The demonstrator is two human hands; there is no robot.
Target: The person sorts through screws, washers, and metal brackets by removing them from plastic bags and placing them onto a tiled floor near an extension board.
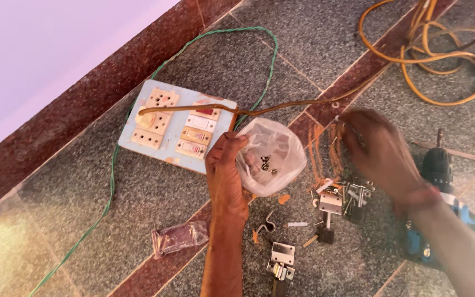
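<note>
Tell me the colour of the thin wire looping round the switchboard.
Green wire, clearest in the head view.

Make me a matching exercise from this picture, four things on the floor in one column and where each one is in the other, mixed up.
Things:
1. clear plastic bag of screws
2. blue cordless drill
3. coiled orange cable
4. pale blue switch-and-socket board

Places:
A. top right corner of the floor
B. held open by the left hand
C. left of the bag, under a brown wire
D. far right, beyond the right hand

Pairs: 1-B, 2-D, 3-A, 4-C
</note>
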